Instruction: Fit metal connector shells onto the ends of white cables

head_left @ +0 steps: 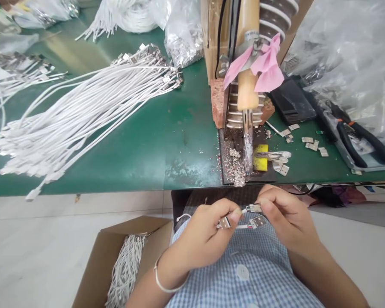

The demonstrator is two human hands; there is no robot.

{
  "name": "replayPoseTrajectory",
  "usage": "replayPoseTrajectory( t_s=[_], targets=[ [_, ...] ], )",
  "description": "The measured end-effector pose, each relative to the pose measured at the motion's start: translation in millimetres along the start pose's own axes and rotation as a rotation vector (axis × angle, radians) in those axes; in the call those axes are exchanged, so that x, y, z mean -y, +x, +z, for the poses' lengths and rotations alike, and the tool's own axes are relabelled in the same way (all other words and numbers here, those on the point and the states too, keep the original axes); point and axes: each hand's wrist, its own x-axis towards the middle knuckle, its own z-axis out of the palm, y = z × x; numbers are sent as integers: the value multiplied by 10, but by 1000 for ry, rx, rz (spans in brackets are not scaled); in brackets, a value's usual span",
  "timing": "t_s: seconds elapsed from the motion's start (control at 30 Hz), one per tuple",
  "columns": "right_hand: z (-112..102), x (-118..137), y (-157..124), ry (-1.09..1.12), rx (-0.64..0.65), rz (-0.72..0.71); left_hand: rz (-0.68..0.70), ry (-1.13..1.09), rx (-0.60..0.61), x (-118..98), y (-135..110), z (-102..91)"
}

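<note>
My left hand [208, 233] is closed around several thin white USB cables. Their metal USB plugs stick out past the fingers: one plug [224, 223] lies by the thumb, another plug [257, 221] hangs lower toward the right. The thumb and forefinger of my right hand [285, 218] pinch the end of an upper USB plug [253, 208], whose white wire runs back to the left hand. Both hands are above the lap, just in front of the bench edge. Right ahead of them a soldering iron [248, 141] with a wooden handle points down in its stand.
White cables [93, 111] lie bundled on the green bench [141, 154]. A yellow block [261, 157], loose metal plug shells [312, 144], a phone [291, 100] and black-handled pliers [356, 132] are at the right. An open cardboard box [99, 261] with cables stands at lower left.
</note>
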Motion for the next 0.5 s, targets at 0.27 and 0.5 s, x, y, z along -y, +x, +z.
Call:
replayPoseTrajectory(
  t_s=[0.27,0.5],
  targets=[
    [-17,9,-4,-19,20,43,-6,10,17,-18,27,-28],
    [-24,-20,-46,-1,36,71,-1,25,27,-19,37,-44]
  ],
)
